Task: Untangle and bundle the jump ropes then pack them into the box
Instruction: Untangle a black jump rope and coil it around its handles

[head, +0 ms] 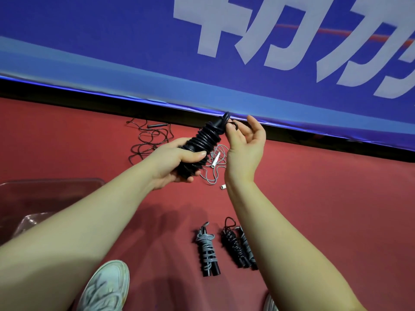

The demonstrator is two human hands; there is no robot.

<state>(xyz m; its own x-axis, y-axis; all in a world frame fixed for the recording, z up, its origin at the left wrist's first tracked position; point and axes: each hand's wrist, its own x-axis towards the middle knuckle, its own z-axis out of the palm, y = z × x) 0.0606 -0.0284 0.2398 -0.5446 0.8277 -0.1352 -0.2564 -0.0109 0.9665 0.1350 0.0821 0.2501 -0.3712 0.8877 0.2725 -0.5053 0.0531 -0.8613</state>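
A red floor (314,209) is running up to a dark strip, and above it a blue banner (112,37) is hanging. The banner is carrying large white characters (258,34), which the frame edge is cropping, so they cannot be read with certainty.

The black bundle (203,143), a jump rope coiled tightly round its handles, is being held tilted in the air in front of the banner's lower edge. The left hand (177,164) is gripping its lower end, thumb lying across the coils. At its upper end the right hand (246,140) is pinching a cord loop (233,126) between thumb and forefinger, the other fingers standing loosely spread.

Directly under the bundle a loose gray rope (213,173) with white handles is lying on the floor. Beyond the bundle, to its left, a loose black rope (148,138) is sprawling. Nearer the person, a gray-wrapped bundle (207,252) and wound black bundles (238,245) are lying side by side. Far left of the bundle a clear plastic box (56,180) is sitting, and a white shoe (105,288) is showing below.
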